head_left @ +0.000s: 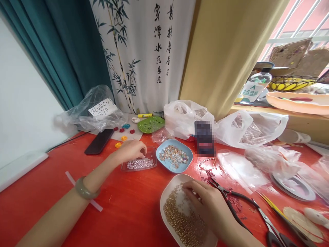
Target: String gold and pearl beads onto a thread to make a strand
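Observation:
My left hand (131, 150), a bangle (86, 188) on its wrist, reaches over the back of a clear plastic tray (123, 168) of lilac pearl beads (140, 164). Its fingers are curled down and closed; what they pinch is too small to make out. My right hand (205, 200) is over the right side of a white dish (162, 202) holding small gold beads (177, 218). The thumb and fingers there are pinched together, and anything between them is hidden. Between and beyond the hands sits a blue dish (189, 164) with mixed gold, white and clear beads.
Pliers (221, 188) and scissors (267, 219) lie to the right of my right hand. At the back are a black phone (99, 142), a green plate (151, 125) and white plastic bags (186, 118). Clear bags (241, 169) cover part of the right side.

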The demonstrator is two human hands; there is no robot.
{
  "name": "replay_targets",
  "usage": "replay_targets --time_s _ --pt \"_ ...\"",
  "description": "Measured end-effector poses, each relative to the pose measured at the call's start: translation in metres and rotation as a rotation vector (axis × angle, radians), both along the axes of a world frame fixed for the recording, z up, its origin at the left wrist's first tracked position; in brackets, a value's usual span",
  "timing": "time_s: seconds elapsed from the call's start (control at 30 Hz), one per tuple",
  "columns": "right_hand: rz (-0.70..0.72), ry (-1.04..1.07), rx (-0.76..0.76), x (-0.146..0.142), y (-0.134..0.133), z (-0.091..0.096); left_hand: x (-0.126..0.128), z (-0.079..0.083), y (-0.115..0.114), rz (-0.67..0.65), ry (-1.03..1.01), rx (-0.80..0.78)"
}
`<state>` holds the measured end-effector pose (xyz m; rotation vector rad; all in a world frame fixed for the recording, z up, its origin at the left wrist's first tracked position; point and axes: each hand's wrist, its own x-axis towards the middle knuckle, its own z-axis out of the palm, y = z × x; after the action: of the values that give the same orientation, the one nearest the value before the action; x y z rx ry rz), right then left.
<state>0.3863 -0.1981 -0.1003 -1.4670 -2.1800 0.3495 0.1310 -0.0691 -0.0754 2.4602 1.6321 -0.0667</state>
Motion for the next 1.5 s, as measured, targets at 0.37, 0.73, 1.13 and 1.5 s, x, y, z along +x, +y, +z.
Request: replay_targets --time_s 0.37,0.73,1.13,1.5 --pt "-0.01 0.045 -0.057 0.0 -0.001 0.003 0.01 -0.006 -0.007 -0.061 0.047 0.058" --pt "-0.014 0.23 -0.14 0.001 -0.001 0.0 0.019 0.003 -0.014 0.018 -0.212 -0.021" --pt "-0.091 0.744 -0.336 0.0 0.0 0.008 0.1 -0.012 -0.085 0.295 -1.489 -0.948" --pt "-0.034 0.698 -0.279 -0.001 -0.006 0.01 0.1 -0.017 -0.083 0.365 -1.53 -0.951"
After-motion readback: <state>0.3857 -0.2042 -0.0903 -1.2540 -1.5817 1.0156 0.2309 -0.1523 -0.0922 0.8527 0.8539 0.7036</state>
